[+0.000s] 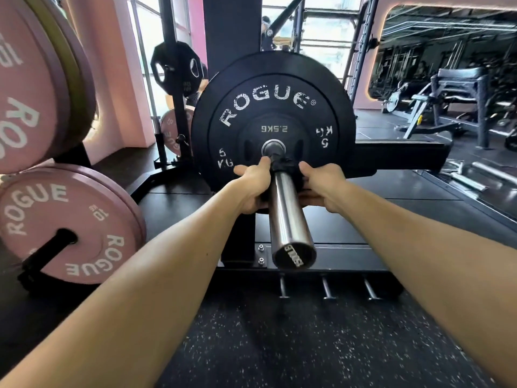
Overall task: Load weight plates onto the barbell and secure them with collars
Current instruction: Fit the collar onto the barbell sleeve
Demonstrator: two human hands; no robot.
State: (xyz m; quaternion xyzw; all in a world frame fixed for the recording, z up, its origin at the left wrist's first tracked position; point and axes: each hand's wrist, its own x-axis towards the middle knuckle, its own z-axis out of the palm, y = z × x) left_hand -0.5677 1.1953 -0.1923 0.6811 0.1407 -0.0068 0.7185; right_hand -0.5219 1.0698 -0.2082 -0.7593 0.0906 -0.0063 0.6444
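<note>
Plates are already on the bar [291,217]: a big black plate [272,88] with a small plate [272,130] against it. Both my left hand [253,189] and right hand [324,186] grip the black collar [282,165] around the sleeve, near the plates. Locking it looks like what remains on this end.

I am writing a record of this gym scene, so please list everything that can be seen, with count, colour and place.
5 kg plate: one, black, on the barbell, marked ROGUE.
2.5 kg plate: one, black, in front of the 5 kg plate.
barbell sleeve: one, silver, points toward the camera.
collar: one, black, on the sleeve between both hands.
pink plates: at least three, on storage pegs at left and behind.
small black plate: one, on the rack upright.
bench machine: one, grey, far right.
left hand: grips the collar.
right hand: grips the collar.
</note>
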